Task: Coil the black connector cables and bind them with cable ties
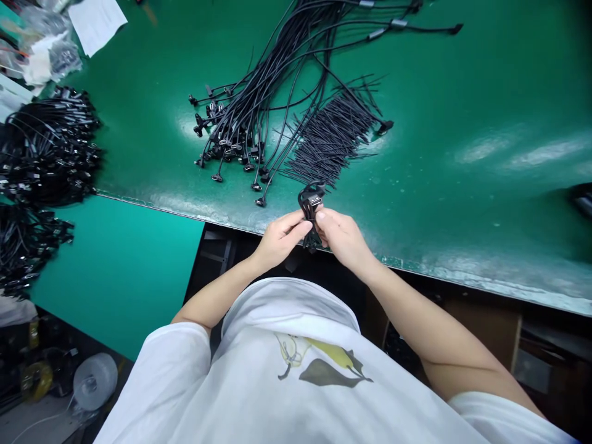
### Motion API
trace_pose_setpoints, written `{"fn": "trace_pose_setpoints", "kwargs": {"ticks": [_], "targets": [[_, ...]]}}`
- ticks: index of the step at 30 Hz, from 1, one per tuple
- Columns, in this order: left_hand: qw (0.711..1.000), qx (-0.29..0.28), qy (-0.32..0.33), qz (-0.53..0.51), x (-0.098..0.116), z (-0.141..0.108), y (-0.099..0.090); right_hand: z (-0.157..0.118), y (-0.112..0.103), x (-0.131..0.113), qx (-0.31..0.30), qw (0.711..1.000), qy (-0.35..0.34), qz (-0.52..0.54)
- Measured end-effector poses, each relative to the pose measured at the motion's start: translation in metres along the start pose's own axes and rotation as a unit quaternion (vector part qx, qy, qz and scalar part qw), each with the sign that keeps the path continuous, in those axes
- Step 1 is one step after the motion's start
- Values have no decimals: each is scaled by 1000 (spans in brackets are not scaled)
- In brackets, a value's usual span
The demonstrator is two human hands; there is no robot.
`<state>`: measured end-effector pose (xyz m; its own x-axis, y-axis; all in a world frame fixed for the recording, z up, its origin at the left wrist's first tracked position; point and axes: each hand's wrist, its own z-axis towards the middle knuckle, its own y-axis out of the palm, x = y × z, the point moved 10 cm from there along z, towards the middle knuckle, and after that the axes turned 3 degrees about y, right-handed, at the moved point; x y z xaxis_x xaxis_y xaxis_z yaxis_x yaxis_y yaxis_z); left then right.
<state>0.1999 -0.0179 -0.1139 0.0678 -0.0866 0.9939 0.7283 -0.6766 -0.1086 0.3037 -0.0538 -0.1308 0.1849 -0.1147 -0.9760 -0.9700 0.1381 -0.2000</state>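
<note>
Both hands hold one coiled black USB cable (311, 200) just over the front edge of the green table. A metal plug shows at the top of the coil. On its left side, my left hand (283, 237) pinches the bundle between thumb and fingers. From the right, my right hand (341, 235) closes its fingertips at the coil's middle; whether a tie lies in them is too small to tell. Beyond the hands is a pile of short black twist ties (330, 135). Left of it, loose black cables (272, 77) fan out with their plugs toward me.
Heaps of coiled cables (46, 148) stand at the left, partly on a lower green board (124, 259). A white paper (97, 24) and plastic bags (50, 43) lie at the far left. A spool (95, 381) sits at lower left. A dark object (581, 198) is at the right edge.
</note>
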Motion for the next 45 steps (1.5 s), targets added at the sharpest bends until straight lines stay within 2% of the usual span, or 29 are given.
{"fn": "trace_pose_setpoints", "kwargs": {"ticks": [3, 5, 7, 9, 11, 13, 15, 16, 17, 19, 22, 25, 29, 31, 34, 36, 37, 39, 40, 42, 43, 45], "targets": [[997, 6, -48, -54, -8, 0, 4, -6, 5, -27, 27, 974, -115, -194], [996, 1, -60, -66, -8, -1, 5, -10, 11, -34, 14, 955, -139, -262], [996, -28, -63, -60, -7, -1, 6, -10, 17, -27, -26, 957, -106, -269], [997, -47, -51, -31, -4, 1, 0, -10, 22, -14, -79, 965, -45, -246], [999, -21, -4, 24, 2, 6, -17, -13, 26, -4, -116, 962, -2, -248], [995, 1, 76, 68, 14, 12, -29, -16, 28, -1, -136, 949, 2, -285], [988, -37, 138, 52, 20, 14, -25, -19, 32, 2, -160, 935, -5, -315], [986, -66, 148, 24, 18, 14, -19, -21, 32, 3, -164, 932, -6, -323], [985, -87, 146, -6, 15, 15, -13, -21, 31, 4, -157, 932, -9, -326], [986, -85, 127, -60, 7, 15, -7, -21, 22, 2, -114, 935, -25, -335], [988, -18, 128, -86, 3, 15, -4, -23, 12, -6, -34, 922, -74, -378], [985, 69, 155, -33, 7, 15, -8, -27, 15, -13, 24, 901, -113, -417], [974, 166, 148, 38, 2, 18, -16, -29, 24, -17, 72, 904, -123, -403], [974, 176, 129, 55, -6, 22, -19, -26, 25, -13, 71, 910, -115, -391], [980, 110, 125, 109, -9, 32, -16, -19, 16, -4, 49, 925, -105, -362], [966, 68, 147, 203, -1, 36, -20, -16, -7, 3, 59, 929, -93, -352], [949, 71, 154, 266, 4, 37, -27, -16, -26, 7, 80, 928, -83, -355], [903, 86, 99, 408, 1, 41, -49, -22, -78, 15, 153, 911, -52, -379], [883, 74, 69, 459, -3, 44, -58, -29, -109, 20, 198, 893, -26, -402], [853, 46, 46, 518, -10, 46, -68, -53, -178, 31, 290, 840, 40, -457], [844, 42, 39, 533, -12, 47, -73, -70, -213, 35, 334, 808, 76, -480], [848, 41, 22, 528, -14, 47, -78, -107, -279, 40, 415, 744, 144, -504]]}}
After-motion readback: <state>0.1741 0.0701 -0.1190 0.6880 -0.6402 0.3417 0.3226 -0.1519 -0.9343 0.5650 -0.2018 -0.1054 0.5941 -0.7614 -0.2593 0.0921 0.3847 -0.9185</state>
